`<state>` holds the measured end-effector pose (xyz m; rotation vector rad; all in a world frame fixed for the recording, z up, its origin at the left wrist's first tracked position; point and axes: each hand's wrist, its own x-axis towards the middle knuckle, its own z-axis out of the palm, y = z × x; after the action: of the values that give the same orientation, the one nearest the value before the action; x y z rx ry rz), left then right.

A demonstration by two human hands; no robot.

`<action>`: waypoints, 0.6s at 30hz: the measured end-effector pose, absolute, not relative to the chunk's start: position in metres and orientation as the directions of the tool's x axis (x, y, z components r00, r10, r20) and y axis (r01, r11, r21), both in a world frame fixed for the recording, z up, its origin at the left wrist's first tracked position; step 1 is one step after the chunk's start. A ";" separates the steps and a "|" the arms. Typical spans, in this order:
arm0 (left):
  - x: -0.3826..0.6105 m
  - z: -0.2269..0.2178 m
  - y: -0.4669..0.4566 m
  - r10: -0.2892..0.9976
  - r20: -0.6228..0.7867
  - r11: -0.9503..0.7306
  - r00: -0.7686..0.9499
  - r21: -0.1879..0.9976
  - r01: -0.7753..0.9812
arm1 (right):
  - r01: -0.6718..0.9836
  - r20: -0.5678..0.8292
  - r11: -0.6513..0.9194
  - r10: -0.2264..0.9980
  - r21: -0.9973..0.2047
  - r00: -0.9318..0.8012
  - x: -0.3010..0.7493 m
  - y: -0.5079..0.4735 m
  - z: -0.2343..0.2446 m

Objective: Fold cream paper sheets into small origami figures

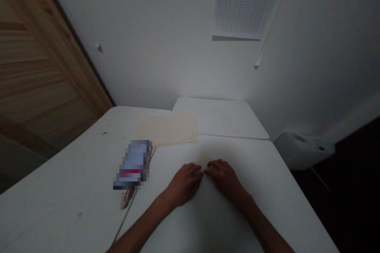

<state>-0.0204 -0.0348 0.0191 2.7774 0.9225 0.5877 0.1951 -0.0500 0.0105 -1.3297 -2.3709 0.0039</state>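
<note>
My left hand (187, 183) rests on the white table (190, 229), its fingers loosely bent and a little apart, with nothing visible in it. Opposite it lies my right hand (225, 178) in a similar pose, also holding nothing that I can see. The fingertips of both hands point at each other across a narrow gap. Left of my left hand is a blurred-out phone-like rectangle (132, 164) with a bluish face and a red band. A pinkish strap-like piece (127, 199) sticks out from under it.
Beyond the hands lies a flat cream-coloured sheet or mat (168, 128) across the table joint. A printed grid sheet (242, 10) hangs on the wall. A wooden door (44, 55) stands at left, and a pale container with holes (304, 150) is beyond the table's right edge.
</note>
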 end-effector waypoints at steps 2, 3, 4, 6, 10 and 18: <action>-0.021 0.017 -0.039 0.631 0.313 -0.776 0.710 0.245 0.581 | 0.821 0.354 0.531 0.824 -0.210 -0.442 0.195 -0.051 0.010; -0.022 0.017 -0.041 0.648 0.314 -0.761 0.694 0.234 0.605 | 0.822 0.352 0.526 0.828 -0.217 -0.437 0.195 -0.051 0.009; -0.023 0.017 -0.043 0.666 0.316 -0.744 0.675 0.223 0.630 | 0.822 0.350 0.525 0.829 -0.223 -0.435 0.195 -0.051 0.009; -0.028 0.019 -0.048 0.699 0.320 -0.711 0.640 0.205 0.673 | 0.819 0.347 0.525 0.831 -0.231 -0.435 0.196 -0.051 0.008; -0.042 0.026 -0.056 0.753 0.319 -0.644 0.575 0.178 0.744 | 0.816 0.345 0.525 0.833 -0.243 -0.433 0.196 -0.050 0.006; -0.059 0.025 -0.065 0.798 0.386 -0.555 0.462 0.174 0.814 | 0.810 0.355 0.525 0.833 -0.263 -0.424 0.197 -0.051 0.004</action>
<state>-0.0590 -0.0645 0.0252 2.7160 1.4978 0.6865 0.1968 -0.0512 0.0036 -1.3425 -2.3261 0.0711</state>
